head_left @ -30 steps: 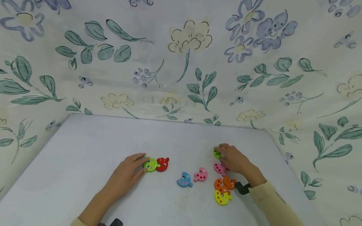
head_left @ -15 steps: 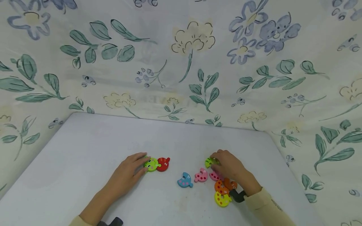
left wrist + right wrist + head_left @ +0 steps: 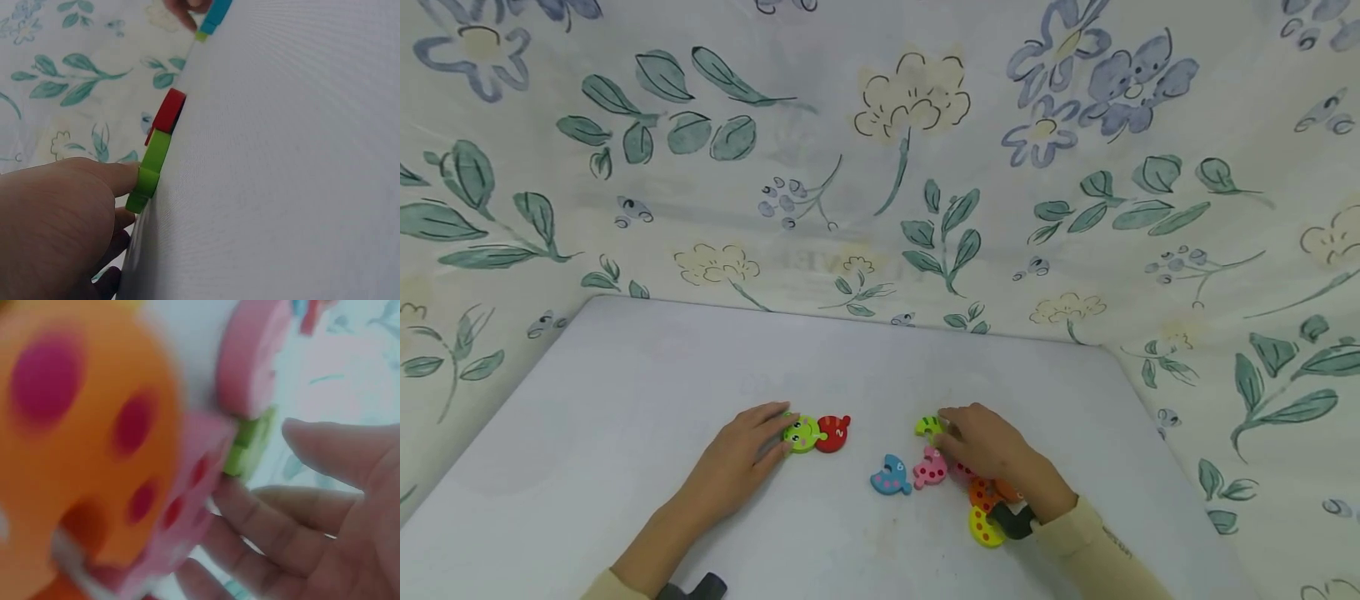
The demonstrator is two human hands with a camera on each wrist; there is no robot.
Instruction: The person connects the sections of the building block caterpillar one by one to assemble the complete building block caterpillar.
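– What stands behind the table (image 3: 625,392)?
– A cloth backdrop (image 3: 880,167), cream with green leaves and blue and yellow flowers, wrapping round three sides. The tabletop is plain pale grey, evenly lit.

A makeshift recording booth is showing: floral cloth (image 3: 880,167) is hanging round three sides of a plain white table (image 3: 625,400).

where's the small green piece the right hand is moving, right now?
Head view: the small green piece lies on the white table, right of centre, at the right hand's fingertips, just behind the pink piece and right of the red piece.
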